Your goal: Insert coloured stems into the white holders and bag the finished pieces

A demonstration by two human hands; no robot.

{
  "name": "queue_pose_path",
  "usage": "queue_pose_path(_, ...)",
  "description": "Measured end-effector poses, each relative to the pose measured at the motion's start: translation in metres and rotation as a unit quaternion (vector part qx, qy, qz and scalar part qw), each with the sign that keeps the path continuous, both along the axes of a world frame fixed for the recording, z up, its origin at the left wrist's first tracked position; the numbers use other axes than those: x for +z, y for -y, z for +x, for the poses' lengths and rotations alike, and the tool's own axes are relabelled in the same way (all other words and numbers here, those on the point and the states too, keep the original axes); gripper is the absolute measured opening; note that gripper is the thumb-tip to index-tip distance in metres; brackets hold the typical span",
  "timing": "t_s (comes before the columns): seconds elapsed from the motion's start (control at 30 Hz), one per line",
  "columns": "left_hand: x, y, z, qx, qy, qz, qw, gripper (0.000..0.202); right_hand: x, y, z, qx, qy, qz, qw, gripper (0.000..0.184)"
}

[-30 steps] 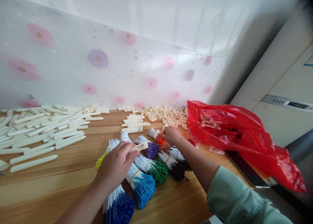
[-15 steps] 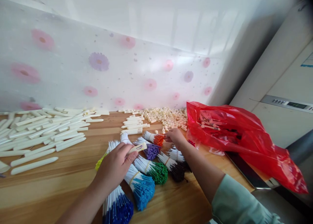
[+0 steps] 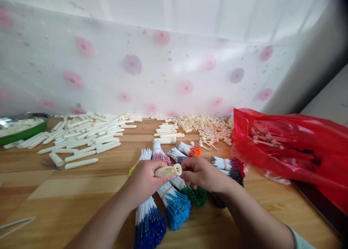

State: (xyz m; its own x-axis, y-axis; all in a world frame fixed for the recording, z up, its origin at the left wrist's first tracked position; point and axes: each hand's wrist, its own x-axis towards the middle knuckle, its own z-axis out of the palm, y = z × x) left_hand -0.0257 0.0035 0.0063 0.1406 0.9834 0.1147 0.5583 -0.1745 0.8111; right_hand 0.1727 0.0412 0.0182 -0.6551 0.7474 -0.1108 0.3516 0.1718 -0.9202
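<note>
The left hand [image 3: 145, 178] pinches a cream pen barrel [image 3: 166, 171], held above the light-blue refill bundle [image 3: 176, 206] on the wooden surface [image 3: 81, 196]. The right hand [image 3: 205, 174] is just beside the barrel's open end, its fingers pressed together; whether they hold something, I cannot tell.

Reads as a home to me, my wooden table [image 3: 67, 194] doubling as a small assembly bench. Home side: flower-print sheet [image 3: 163, 67] along the white wall [image 3: 190, 9]. Bench side: pale barrels [image 3: 84, 131] in a loose heap, small slotted parts [image 3: 208, 125] in another, banded bundles of coloured sticks [image 3: 176, 207], a green bowl [image 3: 29, 134] of pale pieces, a red plastic bag [image 3: 312, 127] of parts. Can't tell which room.
</note>
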Motion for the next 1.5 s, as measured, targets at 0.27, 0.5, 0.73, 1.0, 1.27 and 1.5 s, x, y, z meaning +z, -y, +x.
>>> queue_pose_path(0.27, -0.004, -0.003, 0.003, -0.03, 0.128, -0.068, 0.989, 0.028, -0.025, -0.01, -0.004, -0.058, -0.283, -0.11, 0.951, 0.022)
queue_pose_path(0.5, -0.005, 0.002, 0.008, -0.058, 0.265, -0.079, 0.959, 0.023, -0.025, 0.001, -0.005, -0.064, -0.387, -0.117, 0.912, 0.012)
queue_pose_path(0.73, -0.009, 0.004, 0.015, -0.056, 0.368, -0.138, 0.918, 0.025, -0.022, 0.009, -0.012, -0.083, -0.418, -0.102, 0.899, 0.008)
queue_pose_path(1.0, -0.017, 0.006, 0.015, -0.129, 0.392, -0.178, 0.893, 0.028, -0.022, 0.008, -0.011, -0.047, -0.432, -0.038, 0.9, 0.008)
queue_pose_path(1.27, -0.017, -0.008, 0.004, -0.051, 0.157, 0.033, 0.986, 0.016, 0.015, 0.042, 0.02, -0.241, -0.449, 0.294, 0.809, 0.009)
queue_pose_path(1.5, -0.012, -0.008, 0.005, -0.06, 0.055, 0.097, 0.992, 0.01, 0.031, 0.08, 0.019, -0.209, -0.285, 0.379, 0.856, 0.021)
